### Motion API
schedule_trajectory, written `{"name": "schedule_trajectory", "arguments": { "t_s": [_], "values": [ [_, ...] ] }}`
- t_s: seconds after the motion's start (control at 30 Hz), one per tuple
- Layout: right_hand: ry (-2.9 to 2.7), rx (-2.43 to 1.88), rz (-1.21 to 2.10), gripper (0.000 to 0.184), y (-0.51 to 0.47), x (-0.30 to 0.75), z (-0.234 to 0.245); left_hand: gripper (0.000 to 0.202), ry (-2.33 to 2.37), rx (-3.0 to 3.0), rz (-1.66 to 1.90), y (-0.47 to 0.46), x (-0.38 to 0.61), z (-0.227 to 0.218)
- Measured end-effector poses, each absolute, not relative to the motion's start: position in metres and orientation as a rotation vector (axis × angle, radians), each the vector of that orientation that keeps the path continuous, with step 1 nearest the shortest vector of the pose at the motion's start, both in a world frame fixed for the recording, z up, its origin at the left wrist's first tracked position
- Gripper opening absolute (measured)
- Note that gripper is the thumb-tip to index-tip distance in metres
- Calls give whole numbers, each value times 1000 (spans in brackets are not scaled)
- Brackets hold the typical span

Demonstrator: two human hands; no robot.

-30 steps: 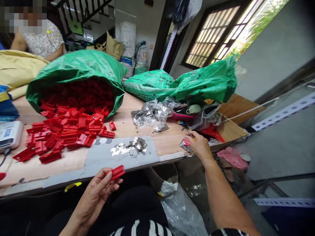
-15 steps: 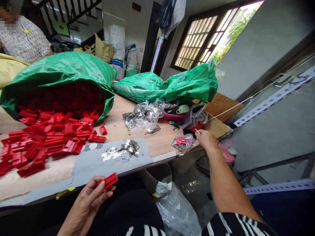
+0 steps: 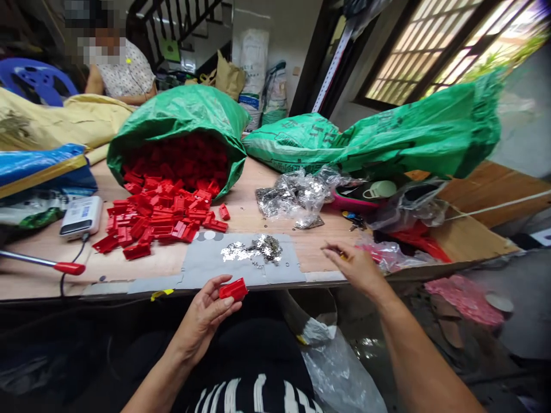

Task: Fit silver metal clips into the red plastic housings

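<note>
My left hand [image 3: 205,312] is at the table's near edge, fingers pinched on a small red plastic piece [image 3: 233,289]. My right hand [image 3: 355,267] hovers over the table's right part, fingers drawn together on something small that I cannot make out, beside a clear bag [image 3: 387,255] with red bits inside. Between the hands, a heap of small shiny metal parts [image 3: 253,250] lies on a grey mat [image 3: 202,264]. A pile of red plastic pieces [image 3: 161,221] spills out of a green sack [image 3: 181,117].
A second green sack [image 3: 387,137] lies at the back right, with crumpled clear bags of metal parts [image 3: 297,195] in front of it. At the left are a white device [image 3: 81,217] and a red-handled tool [image 3: 51,265]. Another person [image 3: 123,71] sits at the far side.
My right hand has drawn back from the far right of the table toward the middle, leaving the small clear bag. The view has swung left. My left hand keeps the red piece.
</note>
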State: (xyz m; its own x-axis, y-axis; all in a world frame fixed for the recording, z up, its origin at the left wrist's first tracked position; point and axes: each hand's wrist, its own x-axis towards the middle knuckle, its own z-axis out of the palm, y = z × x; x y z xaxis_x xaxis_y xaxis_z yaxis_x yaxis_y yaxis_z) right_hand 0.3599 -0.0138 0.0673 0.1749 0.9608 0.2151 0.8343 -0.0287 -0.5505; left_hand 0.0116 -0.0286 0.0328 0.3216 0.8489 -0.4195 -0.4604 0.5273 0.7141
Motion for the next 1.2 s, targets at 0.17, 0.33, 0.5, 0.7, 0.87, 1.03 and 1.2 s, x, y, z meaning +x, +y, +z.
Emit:
{"name": "schedule_trajectory", "arguments": {
  "t_s": [0.17, 0.33, 0.5, 0.7, 0.87, 1.03, 1.2],
  "values": [
    [-1912, -1762, 522, 18, -8, 288, 40, 49, 861, 536, 922, -28, 11, 28],
    [-2047, -1733, 415, 14, 6, 248, 29, 50, 852, 555, 948, -25, 10, 24],
    [-2130, -1768, 288, 11, 15, 233, 22, 50, 837, 571, 949, -23, 7, 21],
    [-2139, -1715, 225, 11, 16, 229, 19, 45, 873, 615, 1003, -22, 8, 16],
    [-2062, -1588, 438, 12, 10, 220, 34, 40, 883, 770, 1042, -22, 10, 14],
    [-1999, -1434, 681, 10, 0, 201, 51, 37, 822, 753, 1051, -24, 13, 20],
    [-1947, -1358, 742, 7, -5, 190, 54, 35, 735, 655, 983, -22, 15, 25]
  ]
}}
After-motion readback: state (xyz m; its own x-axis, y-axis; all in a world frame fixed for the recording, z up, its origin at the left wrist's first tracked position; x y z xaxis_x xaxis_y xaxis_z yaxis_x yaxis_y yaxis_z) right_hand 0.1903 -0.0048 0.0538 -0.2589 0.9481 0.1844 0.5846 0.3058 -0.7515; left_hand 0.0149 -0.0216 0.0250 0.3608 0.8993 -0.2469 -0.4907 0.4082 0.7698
